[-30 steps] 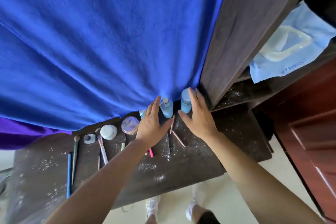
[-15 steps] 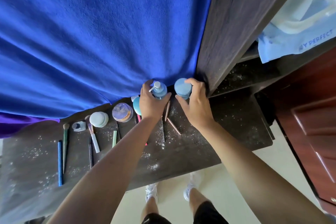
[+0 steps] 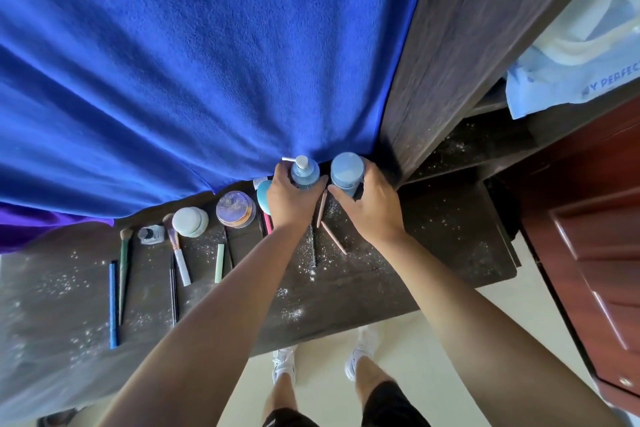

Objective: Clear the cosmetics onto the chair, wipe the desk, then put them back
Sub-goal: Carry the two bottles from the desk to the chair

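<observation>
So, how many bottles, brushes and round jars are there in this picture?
Blue bottles: 2, pump bottle in left hand, capped bottle in right hand
Small glass bottle: 1
Brushes: 2, green-handled brush, white-handled brush
Round jars: 2, purple-lidded jar, pale jar
Total: 7, leaving out a half-hidden teal round thing

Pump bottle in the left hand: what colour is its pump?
White pump on a light blue bottle; clearest in the head view.
</observation>
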